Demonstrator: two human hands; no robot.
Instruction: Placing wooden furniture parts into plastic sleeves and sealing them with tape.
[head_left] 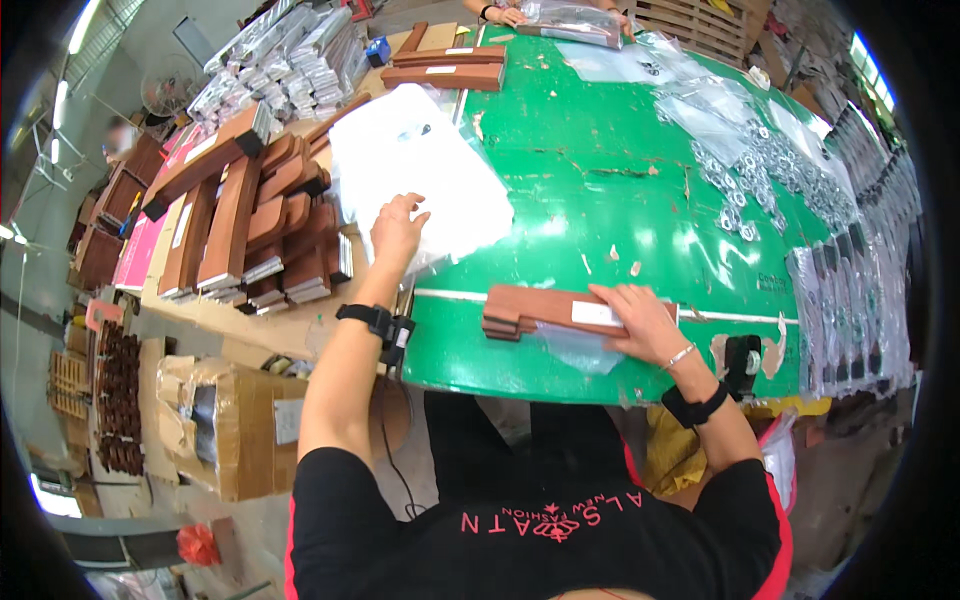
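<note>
My left hand (pixel 397 235) is over a stack of white plastic bags (pixel 430 165), with its fingers bent and apart and nothing visible in them. Whether the fingertips touch the top bag is hard to tell. On the near edge of the green table, my right hand (pixel 645 322) grips the right end of a reddish-brown wooden furniture part (pixel 540 304), which bears a white label. A small clear plastic bag (pixel 580 348) lies against its near side, partly under my hand.
Brown wooden pieces (pixel 235 215) are piled at left, with wrapped bundles (pixel 290 60) behind. Metal rings (pixel 745 190) and clear bags (pixel 690 105) lie at right, beside wrapped dark parts (pixel 850 310). A tape roll (pixel 741 365) sits at the near edge. Another person's hand (pixel 508 16) is across the table.
</note>
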